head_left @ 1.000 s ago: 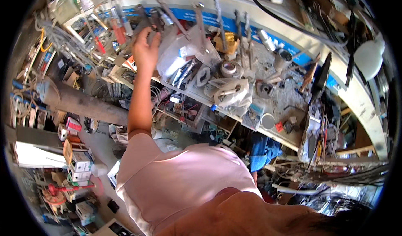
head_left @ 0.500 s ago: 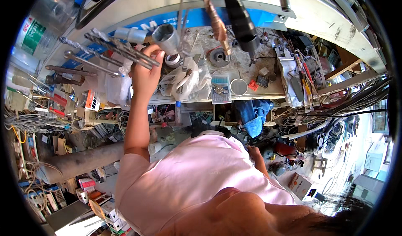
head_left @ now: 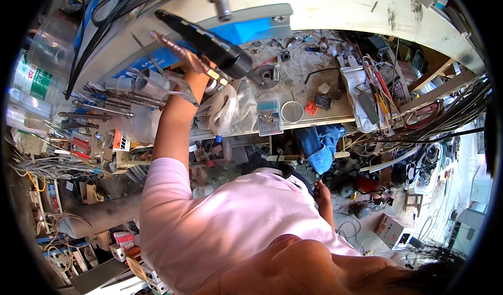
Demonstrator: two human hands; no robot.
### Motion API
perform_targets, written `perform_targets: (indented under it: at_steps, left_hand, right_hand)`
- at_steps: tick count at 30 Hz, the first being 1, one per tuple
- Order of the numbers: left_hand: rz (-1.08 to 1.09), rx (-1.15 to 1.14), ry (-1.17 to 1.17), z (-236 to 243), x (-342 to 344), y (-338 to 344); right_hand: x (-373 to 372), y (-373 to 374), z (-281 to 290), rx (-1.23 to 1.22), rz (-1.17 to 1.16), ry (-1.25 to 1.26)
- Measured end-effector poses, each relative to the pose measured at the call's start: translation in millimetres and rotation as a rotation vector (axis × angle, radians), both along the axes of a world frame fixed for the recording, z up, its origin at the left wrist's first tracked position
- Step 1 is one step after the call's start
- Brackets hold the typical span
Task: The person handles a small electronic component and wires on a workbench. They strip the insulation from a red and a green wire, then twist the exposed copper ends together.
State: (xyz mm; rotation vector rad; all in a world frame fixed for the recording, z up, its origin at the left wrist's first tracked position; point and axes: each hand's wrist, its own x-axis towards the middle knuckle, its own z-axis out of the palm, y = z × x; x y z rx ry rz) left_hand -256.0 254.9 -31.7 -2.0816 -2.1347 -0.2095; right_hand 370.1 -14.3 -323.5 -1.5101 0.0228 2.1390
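My left hand is raised at the back of the cluttered shelf, behind a large black step bit and a copper-coloured step bit that appear to hang near the camera; its fingers are mostly hidden by them. Left of it are long silver drill bits and a metal socket. Plastic bags and a clear case lie right of my forearm. Low at my right side, my right hand has curled fingers around something small that I cannot make out.
A curved cream beam spans the top. A tray of hand tools sits at the shelf's right beside cable bundles. A blue cloth hangs below the shelf edge. A large pipe lies at lower left.
My left hand has moved right and behind the large step bits. The view has turned right, bringing the step bits leftward and my right hand into view.
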Motion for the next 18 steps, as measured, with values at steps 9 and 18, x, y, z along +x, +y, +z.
perform_targets:
  at_steps: [9, 18]
  left_hand:
    - [0.278, -0.207, -1.544, 43.3, 43.9, -8.1]
    - [-0.127, -0.358, -2.133, 94.4, 81.9, -125.7]
  right_hand:
    - [-17.1, -3.7, 27.2, 0.152, 0.141, -0.269]
    - [-13.2, 17.5, 2.5, 0.377, 0.5, -0.538]
